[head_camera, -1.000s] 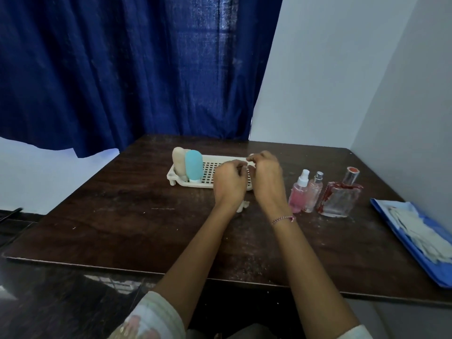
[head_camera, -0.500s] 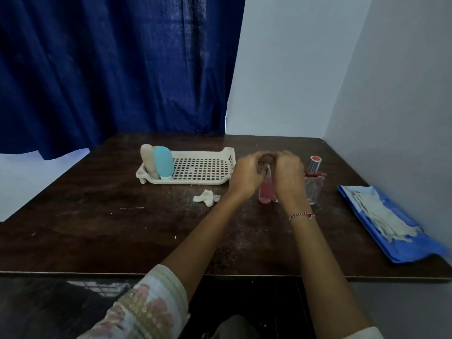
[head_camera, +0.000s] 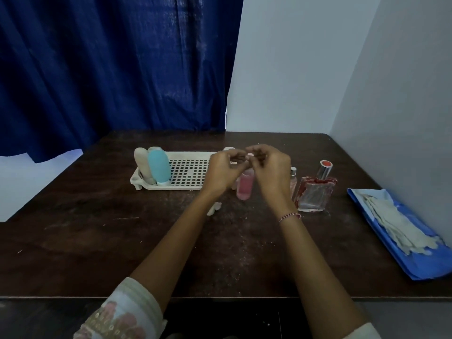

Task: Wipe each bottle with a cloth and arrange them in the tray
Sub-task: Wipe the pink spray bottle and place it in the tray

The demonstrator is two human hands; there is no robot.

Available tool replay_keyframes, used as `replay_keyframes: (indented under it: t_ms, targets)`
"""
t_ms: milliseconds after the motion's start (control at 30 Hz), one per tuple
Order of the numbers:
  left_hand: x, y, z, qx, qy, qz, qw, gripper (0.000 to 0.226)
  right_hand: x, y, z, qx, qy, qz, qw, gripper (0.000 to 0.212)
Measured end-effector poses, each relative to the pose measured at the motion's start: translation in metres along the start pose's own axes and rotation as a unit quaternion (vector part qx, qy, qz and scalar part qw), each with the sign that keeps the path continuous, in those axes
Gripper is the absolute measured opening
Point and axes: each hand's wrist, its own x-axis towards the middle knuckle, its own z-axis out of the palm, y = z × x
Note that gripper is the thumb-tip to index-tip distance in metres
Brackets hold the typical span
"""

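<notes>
- Just right of the tray point(head_camera: 176, 187), the pink bottle point(head_camera: 245, 187) stands upright.
- Left hand point(head_camera: 221, 172) and right hand point(head_camera: 271, 172) curl their fingers over its top; whether either grips it, I cannot tell.

The left hand point(head_camera: 222, 171) and right hand point(head_camera: 271, 172) are close together above the tabletop point(head_camera: 97, 241), with the small bottle point(head_camera: 244, 188) just below and between them. Beyond the left hand and stretching to its left lies the tray point(head_camera: 188, 185), where the rear bottle point(head_camera: 140, 160) and front bottle point(head_camera: 158, 167) stand side by side in the end farthest from the hand; the cloth point(head_camera: 215, 207) lies under the left wrist. To the right of the right hand stand the slim bottle point(head_camera: 293, 178), partly hidden by it, then the broad bottle point(head_camera: 315, 194), and well beyond them a sheet point(head_camera: 415, 265) carrying gloves point(head_camera: 396, 228).
</notes>
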Motion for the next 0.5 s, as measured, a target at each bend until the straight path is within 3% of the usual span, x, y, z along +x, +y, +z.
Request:
replay_keyframes:
  t_ms: [167, 267, 400, 500]
  targets:
    - [0.008, -0.021, -0.045, -0.001, -0.008, -0.001, 1.000, 0.026, 0.012, -0.009, 0.021, 0.203, -0.085, 0.073, 0.973, 0.017]
    - [0.004, -0.034, -0.056, 0.000, -0.009, -0.012, 1.000, 0.026, 0.012, -0.005, 0.030, 0.262, -0.148, 0.107, 0.948, 0.015]
    - [-0.004, -0.050, -0.060, -0.025, -0.012, -0.035, 0.999, 0.025, -0.002, 0.001, 0.040, 0.250, -0.204, 0.091, 0.942, 0.008]
    - [-0.008, -0.057, -0.063, -0.070, 0.010, -0.052, 0.996, 0.023, -0.018, 0.011, 0.047, 0.173, -0.285, 0.037, 0.942, 0.006]
